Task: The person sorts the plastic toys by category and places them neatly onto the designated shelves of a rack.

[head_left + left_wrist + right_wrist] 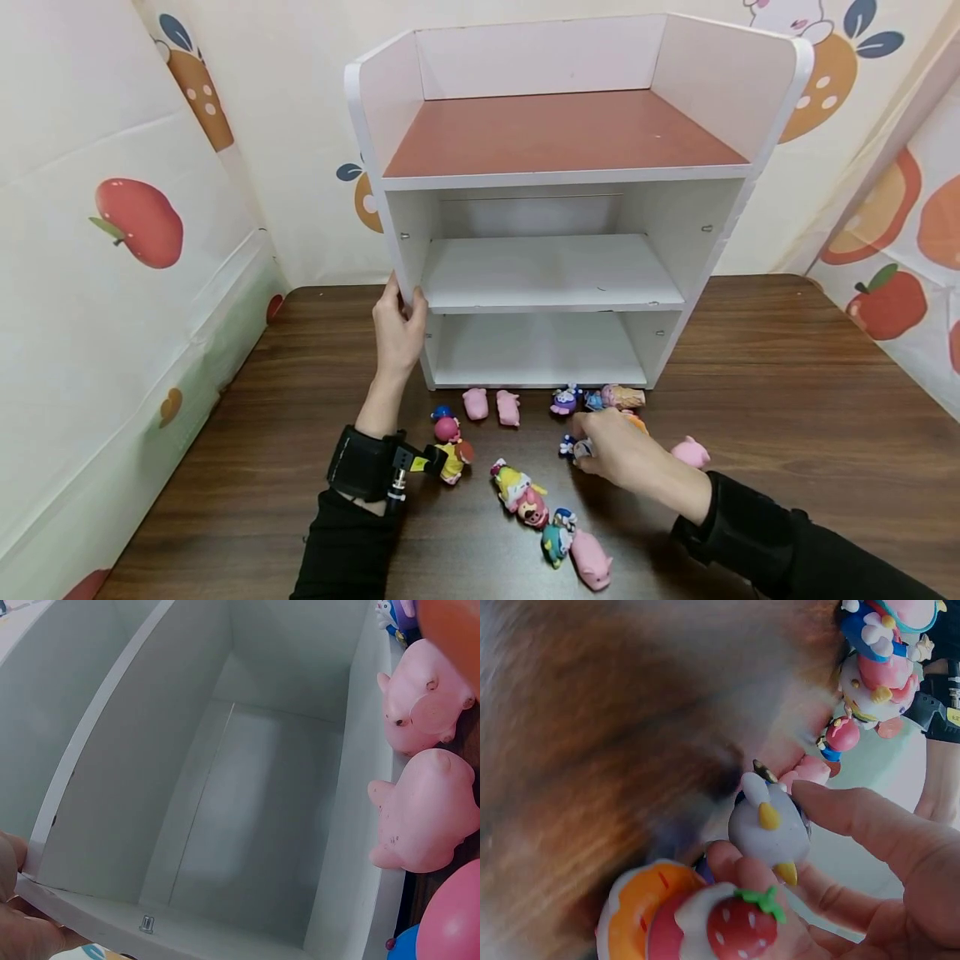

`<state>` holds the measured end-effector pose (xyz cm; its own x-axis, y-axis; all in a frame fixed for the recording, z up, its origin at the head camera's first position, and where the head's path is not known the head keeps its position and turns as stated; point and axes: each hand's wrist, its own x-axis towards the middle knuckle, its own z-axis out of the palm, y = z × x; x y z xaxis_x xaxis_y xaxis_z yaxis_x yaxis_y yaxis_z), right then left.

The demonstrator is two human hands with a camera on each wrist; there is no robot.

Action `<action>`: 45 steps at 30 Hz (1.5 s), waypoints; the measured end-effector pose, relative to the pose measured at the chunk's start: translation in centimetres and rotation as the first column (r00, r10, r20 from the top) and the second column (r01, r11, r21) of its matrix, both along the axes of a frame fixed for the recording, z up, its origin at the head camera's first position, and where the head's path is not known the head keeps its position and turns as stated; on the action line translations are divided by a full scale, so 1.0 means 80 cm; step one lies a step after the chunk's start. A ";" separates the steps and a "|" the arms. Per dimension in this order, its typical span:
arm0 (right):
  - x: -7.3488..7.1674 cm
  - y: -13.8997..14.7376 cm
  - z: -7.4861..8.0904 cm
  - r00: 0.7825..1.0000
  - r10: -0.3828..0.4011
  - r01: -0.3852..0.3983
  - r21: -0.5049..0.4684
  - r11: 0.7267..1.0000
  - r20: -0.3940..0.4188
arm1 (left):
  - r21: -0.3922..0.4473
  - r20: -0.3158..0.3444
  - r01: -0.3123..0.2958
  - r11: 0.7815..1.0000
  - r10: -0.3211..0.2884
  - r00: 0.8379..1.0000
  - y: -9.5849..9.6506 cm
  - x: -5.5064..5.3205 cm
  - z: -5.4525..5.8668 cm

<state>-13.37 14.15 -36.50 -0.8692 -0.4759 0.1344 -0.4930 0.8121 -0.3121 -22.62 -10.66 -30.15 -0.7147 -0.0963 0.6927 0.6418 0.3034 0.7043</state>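
My left hand grips the front edge of the left side panel of a white shelf unit, thumb on one face and fingers on the other. Over the table, my right hand pinches a small white toy figurine with yellow parts between thumb and fingers. Close beside those fingers, the right wrist view shows an orange-and-white toy with a strawberry. Two pink toy pigs lie along the shelf's bottom front edge. Right of them are a purple figurine and a brown-and-pink figurine.
Several figurines form a row toward the front, ending at a larger pink pig. A yellow figurine lies near my left wrist. Another pink pig sits behind my right wrist. The brown table meets patterned walls.
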 end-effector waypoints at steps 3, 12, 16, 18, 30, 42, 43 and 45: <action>0.001 0.002 0.003 0.999 0.034 -0.034 -0.002 0.999 -0.003 | -0.002 0.008 0.004 1.000 -0.003 1.000 0.000 0.000 0.000; 0.003 -0.005 0.016 0.995 0.014 -0.024 0.097 0.995 0.100 | 0.003 0.013 0.001 1.000 -0.001 1.000 0.000 0.000 0.000; 0.002 -0.010 0.018 0.996 0.010 -0.024 0.152 0.988 0.094 | -0.001 0.011 -0.008 1.000 0.008 1.000 -0.001 0.000 0.000; 0.002 -0.012 0.017 0.997 0.026 -0.038 0.160 0.986 0.074 | -0.001 0.012 -0.008 1.000 0.008 1.000 -0.001 0.000 0.000; -0.001 -0.013 0.007 0.997 0.032 -0.037 0.062 0.997 0.073 | 0.004 0.027 -0.005 1.000 0.005 1.000 -0.001 0.000 -0.001; 0.007 0.002 -0.005 1.000 0.017 -0.018 -0.051 0.999 -0.018 | 0.008 0.008 -0.008 1.000 0.008 1.000 0.000 0.000 0.000; 0.007 0.003 -0.006 1.000 0.016 -0.017 -0.060 0.998 -0.027 | 0.007 0.007 -0.009 1.000 0.009 1.000 0.000 0.000 0.000; 0.008 0.004 -0.007 0.999 0.013 -0.017 -0.067 0.998 -0.047 | 0.005 0.007 -0.009 1.000 0.009 1.000 0.000 0.000 0.000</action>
<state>-12.76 14.44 -37.02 -0.8541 -0.4773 0.2067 -0.5201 0.7823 -0.3427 -22.63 -10.67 -30.16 -0.7187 -0.1066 0.6871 0.6339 0.3055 0.7105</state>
